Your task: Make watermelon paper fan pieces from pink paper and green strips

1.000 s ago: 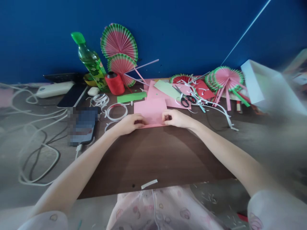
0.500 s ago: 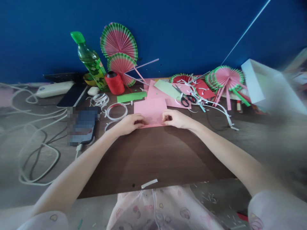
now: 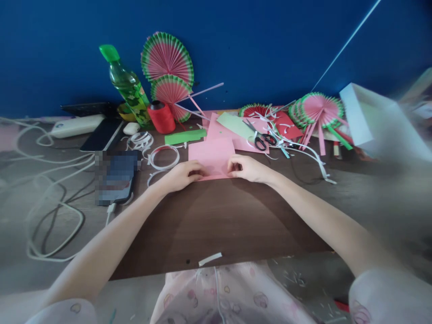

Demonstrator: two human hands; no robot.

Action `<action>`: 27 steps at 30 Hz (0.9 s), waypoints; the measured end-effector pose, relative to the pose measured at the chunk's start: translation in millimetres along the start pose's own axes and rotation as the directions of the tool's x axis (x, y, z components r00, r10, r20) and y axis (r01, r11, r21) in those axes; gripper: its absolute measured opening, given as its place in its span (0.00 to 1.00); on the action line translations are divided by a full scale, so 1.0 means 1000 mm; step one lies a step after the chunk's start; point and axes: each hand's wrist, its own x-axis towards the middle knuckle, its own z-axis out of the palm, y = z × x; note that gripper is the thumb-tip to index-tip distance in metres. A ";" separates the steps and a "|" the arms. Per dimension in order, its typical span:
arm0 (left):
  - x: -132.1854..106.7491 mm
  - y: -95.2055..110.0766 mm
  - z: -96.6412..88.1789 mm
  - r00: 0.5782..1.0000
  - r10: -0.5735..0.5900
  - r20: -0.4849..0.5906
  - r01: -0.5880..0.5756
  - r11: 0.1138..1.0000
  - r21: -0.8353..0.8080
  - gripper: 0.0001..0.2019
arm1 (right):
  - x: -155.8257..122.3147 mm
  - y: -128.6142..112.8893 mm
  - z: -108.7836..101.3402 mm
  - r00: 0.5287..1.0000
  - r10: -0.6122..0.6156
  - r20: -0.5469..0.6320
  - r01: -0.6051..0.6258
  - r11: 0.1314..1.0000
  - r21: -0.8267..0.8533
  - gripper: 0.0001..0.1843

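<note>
Vs half a second ago: practically no change. Left hand (image 3: pixel 182 174) and right hand (image 3: pixel 247 168) sit in the same spots on the pink sheet (image 3: pixel 212 155); the right hand is maybe a hair further left, nothing more. Sheet has not shifted, and the clutter around it is in the same places.

Hand state: both hands are curled narrow, fingers pinched down on the sheet's near edge, left at the near-left corner, right at the near-right corner. Sheet lies flat on the brown tabletop (image 3: pixel 219 220), mid-far part, just in front of more pink paper (image 3: pixel 222 130).

Around it:
- white tape rings (image 3: pixel 164 157) just left of the sheet
- phone (image 3: pixel 114 177) further left, cable plugged in, screen pixelated
- green strip (image 3: pixel 185 136) behind the sheet
- scissors (image 3: pixel 261 139) behind and right, among white paper strips (image 3: pixel 303 153)
- red thread spool (image 3: pixel 162 117) and green bottle (image 3: pixel 130 87) at the back, near the blue wall
- pleated pink-green fans (image 3: pixel 168 57) leaning on the wall, more fans (image 3: pixel 320 110) at the right
- white scrap (image 3: pixel 209 258) at the tabletop's near edge

Writing: the bottle label shows a green pattern, text too blurred to read. Nothing else carries legible print.
</note>
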 end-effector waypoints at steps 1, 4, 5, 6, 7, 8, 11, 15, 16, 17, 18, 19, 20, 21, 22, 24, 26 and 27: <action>0.000 0.000 0.000 1.000 -0.004 -0.001 0.004 1.000 0.004 0.09 | 0.000 0.000 0.000 1.000 0.000 -0.001 0.000 1.000 -0.002 0.05; 0.000 0.001 0.001 1.000 -0.010 -0.010 0.010 1.000 0.020 0.10 | -0.001 0.001 0.001 1.000 -0.021 -0.007 0.021 1.000 -0.012 0.04; -0.001 0.001 0.002 1.000 0.000 -0.009 0.001 1.000 0.025 0.11 | -0.001 0.001 0.001 0.999 -0.037 -0.007 0.037 0.999 -0.016 0.03; -0.001 0.001 0.002 1.000 0.014 -0.008 -0.014 0.999 0.032 0.13 | -0.002 0.002 0.002 0.998 -0.057 -0.007 0.057 0.998 -0.019 0.04; -0.002 0.001 0.003 1.000 0.031 -0.004 -0.031 0.999 0.044 0.14 | -0.002 0.003 0.002 0.997 -0.081 -0.006 0.081 0.997 -0.019 0.05; -0.002 0.001 0.003 0.999 0.048 0.003 -0.048 0.997 0.062 0.16 | -0.003 0.004 0.003 0.994 -0.108 -0.004 0.108 0.994 -0.016 0.07; -0.004 0.001 0.004 0.997 0.079 0.022 -0.081 0.989 0.125 0.21 | -0.005 0.008 0.007 0.983 -0.185 0.000 0.185 0.983 -0.011 0.15; -0.005 -0.001 0.005 0.995 0.089 0.039 -0.094 0.982 0.163 0.24 | -0.005 0.014 0.010 0.964 -0.264 0.018 0.265 0.962 -0.068 0.18; -0.005 -0.001 0.006 0.995 0.092 0.041 -0.097 0.982 0.164 0.25 | -0.005 0.015 0.009 0.958 -0.284 0.031 0.285 0.954 -0.088 0.19; -0.005 -0.001 0.006 0.994 0.097 0.043 -0.103 0.981 0.163 0.25 | -0.005 0.016 0.009 0.952 -0.302 0.046 0.305 0.946 -0.109 0.20; -0.005 -0.002 0.006 0.994 0.104 0.045 -0.110 0.981 0.161 0.25 | -0.005 0.016 0.008 0.947 -0.314 0.061 0.320 0.938 -0.134 0.20; -0.004 -0.002 0.006 0.993 0.111 0.045 -0.116 0.980 0.161 0.26 | -0.005 0.016 0.007 0.945 -0.319 0.072 0.327 0.931 -0.164 0.21; -0.004 -0.002 0.006 0.992 0.116 0.048 -0.123 0.979 0.162 0.27 | -0.005 0.016 0.007 0.945 -0.318 0.076 0.327 0.924 -0.197 0.22; -0.004 -0.003 0.006 0.991 0.121 0.052 -0.128 0.978 0.165 0.27 | -0.005 0.015 0.006 0.947 -0.313 0.078 0.322 0.919 -0.229 0.22; -0.005 -0.003 0.006 0.991 0.123 0.057 -0.131 0.976 0.172 0.28 | -0.005 0.015 0.005 0.949 -0.306 0.080 0.316 0.914 -0.255 0.22; -0.005 -0.002 0.006 0.990 0.122 0.068 -0.134 0.970 0.202 0.28 | -0.006 0.013 0.005 0.951 -0.298 0.087 0.311 0.905 -0.290 0.23; -0.007 0.000 0.006 0.991 0.115 0.074 -0.130 0.959 0.252 0.28 | -0.008 0.012 0.005 0.949 -0.299 0.099 0.315 0.897 -0.310 0.25; -0.008 0.000 0.006 0.991 0.108 0.074 -0.124 0.952 0.280 0.29 | -0.008 0.011 0.005 0.949 -0.299 0.102 0.316 0.894 -0.317 0.26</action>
